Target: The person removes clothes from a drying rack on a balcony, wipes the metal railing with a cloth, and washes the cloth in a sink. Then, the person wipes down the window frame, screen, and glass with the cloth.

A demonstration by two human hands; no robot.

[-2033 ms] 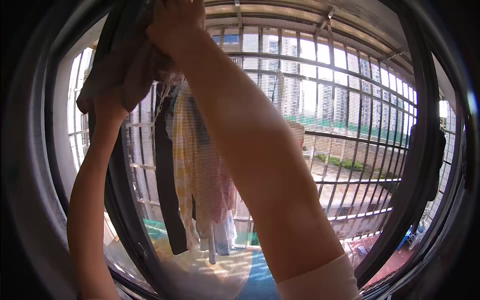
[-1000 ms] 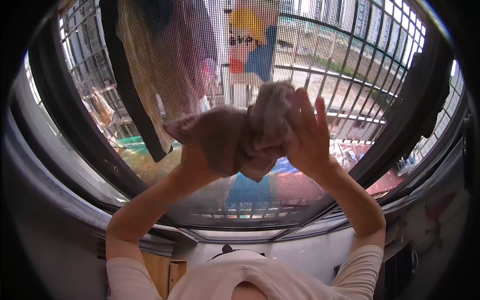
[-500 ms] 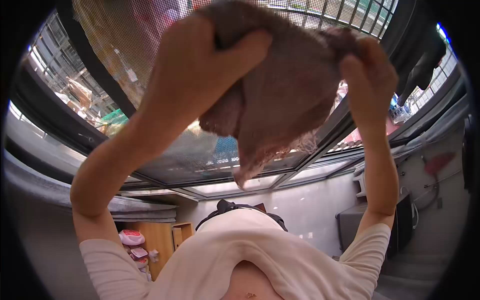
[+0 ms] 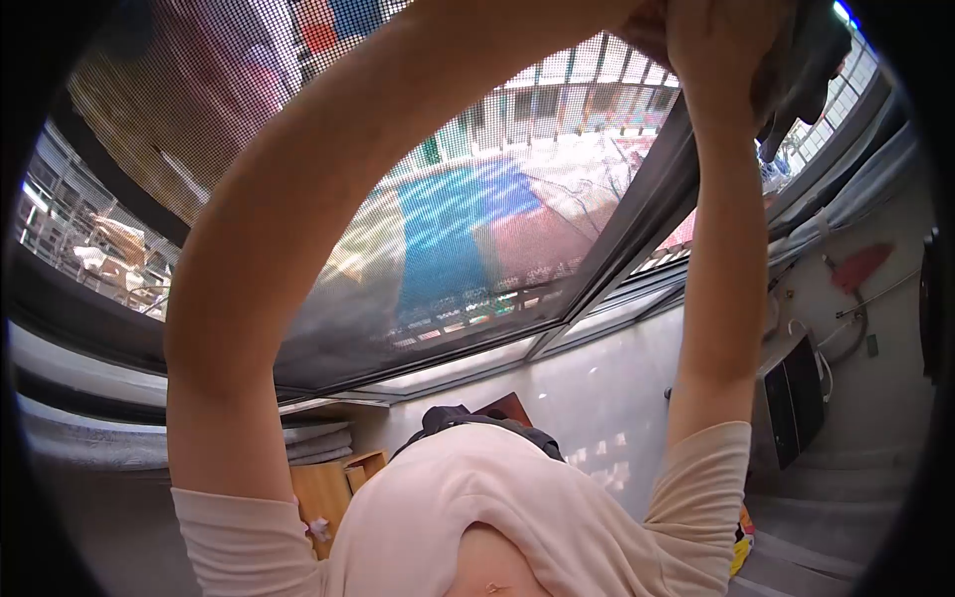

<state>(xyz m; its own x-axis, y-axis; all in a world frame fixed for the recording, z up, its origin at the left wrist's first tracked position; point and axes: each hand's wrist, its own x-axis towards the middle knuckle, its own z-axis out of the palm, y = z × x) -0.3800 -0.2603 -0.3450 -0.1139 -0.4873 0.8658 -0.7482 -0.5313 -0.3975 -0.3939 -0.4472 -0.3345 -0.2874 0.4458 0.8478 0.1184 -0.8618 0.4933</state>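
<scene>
Both of my arms reach up to the top right of the head view. My right hand (image 4: 724, 50) is raised beside the window frame, its fingers partly cut off by the upper edge, and it appears closed on a greyish-brown cloth (image 4: 649, 32). Only a small piece of that cloth shows between the hands; the rest is out of view. My left hand (image 4: 622, 10) comes across from the left and meets the cloth near my right hand. Its fingers are hidden beyond the edge. Dark hanging fabric (image 4: 811, 85) is just right of my right hand.
A mesh window screen (image 4: 537, 129) fills the upper middle, with bars and coloured sheets outside. The dark window frame (image 4: 637, 254) slants across. A wooden cabinet (image 4: 323, 488) stands lower left, a dark appliance (image 4: 793, 403) lower right, and a red object (image 4: 861, 267) at the wall.
The cloth was spread between my hands in the upper middle; it has moved up and right, mostly out of view. My left hand has crossed over towards my right hand.
</scene>
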